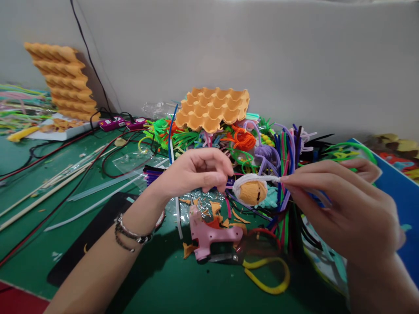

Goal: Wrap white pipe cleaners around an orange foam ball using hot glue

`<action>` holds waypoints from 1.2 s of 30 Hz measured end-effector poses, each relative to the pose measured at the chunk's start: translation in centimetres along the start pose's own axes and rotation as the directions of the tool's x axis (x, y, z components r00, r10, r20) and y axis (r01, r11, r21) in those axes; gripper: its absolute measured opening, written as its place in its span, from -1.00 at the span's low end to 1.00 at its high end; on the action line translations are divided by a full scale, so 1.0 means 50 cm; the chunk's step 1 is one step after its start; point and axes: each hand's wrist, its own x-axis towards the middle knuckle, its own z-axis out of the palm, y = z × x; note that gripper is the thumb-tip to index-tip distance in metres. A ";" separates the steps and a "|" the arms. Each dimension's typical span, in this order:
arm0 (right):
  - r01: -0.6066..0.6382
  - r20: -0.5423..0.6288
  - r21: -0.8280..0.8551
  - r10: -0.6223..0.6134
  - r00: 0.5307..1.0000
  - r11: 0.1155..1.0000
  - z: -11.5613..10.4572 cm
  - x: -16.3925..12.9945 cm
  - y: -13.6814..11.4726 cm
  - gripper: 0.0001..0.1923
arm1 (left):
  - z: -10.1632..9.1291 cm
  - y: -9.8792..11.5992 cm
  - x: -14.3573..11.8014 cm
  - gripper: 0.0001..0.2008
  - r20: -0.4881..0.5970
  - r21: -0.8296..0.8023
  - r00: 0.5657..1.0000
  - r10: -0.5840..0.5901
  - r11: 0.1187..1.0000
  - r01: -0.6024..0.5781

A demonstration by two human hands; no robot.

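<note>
Both forearms reached over the green bench [163, 283]. Left hand [196, 172] pinched the orange ball [252, 192] above the pink glue gun [211, 237]; right hand [343, 205] gripped the white pipe cleaner [265, 179], fingertips closed. Wrapping looked underway; tightening the loop seemed due next.

The ball [252, 192] hangs between the left hand [196, 171] and right hand [340, 205], above the table [157, 283]. Below it lies the glue gun [211, 237], scissors [262, 266] to its right. Behind, an egg tray [212, 109] rests on the pipe cleaners [278, 148]. More trays [62, 78] stand far left.
</note>
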 end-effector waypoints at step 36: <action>0.022 -0.017 0.016 -0.022 1.000 1.000 0.000 -0.001 0.000 -0.84 | 0.054 -0.041 0.018 -0.65 0.199 -0.174 0.939 -0.281 0.932 0.317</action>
